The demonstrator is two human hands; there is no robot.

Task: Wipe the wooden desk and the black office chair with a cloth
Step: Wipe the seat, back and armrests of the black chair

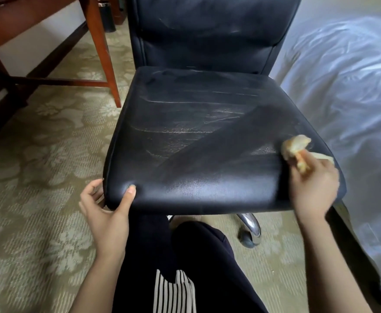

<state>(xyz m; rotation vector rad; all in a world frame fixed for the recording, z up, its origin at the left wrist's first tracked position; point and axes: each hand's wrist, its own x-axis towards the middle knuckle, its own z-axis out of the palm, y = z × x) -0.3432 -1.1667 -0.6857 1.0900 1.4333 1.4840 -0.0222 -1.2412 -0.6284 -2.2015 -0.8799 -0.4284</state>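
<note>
Chair (pixel 207 136), streaky, on patterned carpet (pixel 40 168)

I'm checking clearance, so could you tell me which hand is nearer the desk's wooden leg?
Left. The left hand grips the seat on the desk leg side; the right hand holds the cloth at the opposite edge.

The chair (pixel 207 109) stands in the middle on the floor (pixel 38 166), its backrest (pixel 207 35) rising behind the seat (pixel 196 154). The table (pixel 101 48) stands to the left and farther back, with a bin (pixel 107 16) behind its leg. The bed (pixel 347 86) lies just right of the chair. The left grip (pixel 108 213) holds the seat's front left corner, thumb on top. The right grip (pixel 313 186) is on the seat's front right part, holding the cloth (pixel 294 146) against it. A caster (pixel 249 239) sits under the seat's front edge, and the person's legs (pixel 185 256) are before it.
</note>
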